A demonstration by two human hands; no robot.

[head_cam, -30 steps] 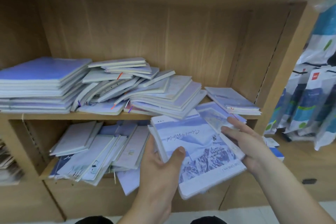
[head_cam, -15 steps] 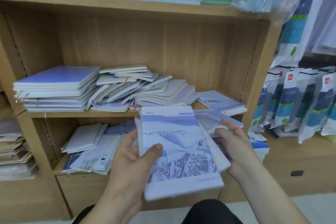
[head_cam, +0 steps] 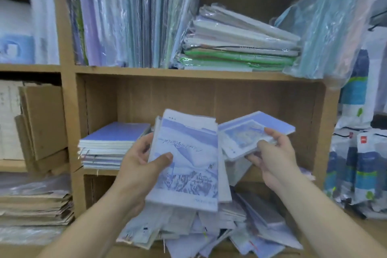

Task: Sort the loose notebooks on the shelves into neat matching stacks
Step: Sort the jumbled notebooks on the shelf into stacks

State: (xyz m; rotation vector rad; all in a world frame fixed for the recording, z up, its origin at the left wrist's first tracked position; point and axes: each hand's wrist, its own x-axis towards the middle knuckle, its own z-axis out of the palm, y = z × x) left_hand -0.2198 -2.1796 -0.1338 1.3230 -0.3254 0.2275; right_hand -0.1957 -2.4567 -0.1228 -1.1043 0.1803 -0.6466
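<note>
Shelf (head_cam: 146,72): wooden, with wrapped packs (head_cam: 240,48) on the top board.
Loose pile (head_cam: 209,230): mixed-up notebooks spill over the bottom board's front edge.
Neat stack (head_cam: 109,146): blue on top, at the middle board's left end.
Mountain notebooks (head_cam: 188,163): a bundle held up before the middle board.
Small notebook (head_cam: 243,138): just right of the bundle.
Left hand (head_cam: 142,159): grips the bundle, thumb on the cover.
Right hand (head_cam: 274,153): pinches the small notebook.

cardboard pieces (head_cam: 41,121) far left | plastic-wrapped packs (head_cam: 240,48) stacked flat, upper bay | blue-white packets (head_cam: 364,157) far right
</note>
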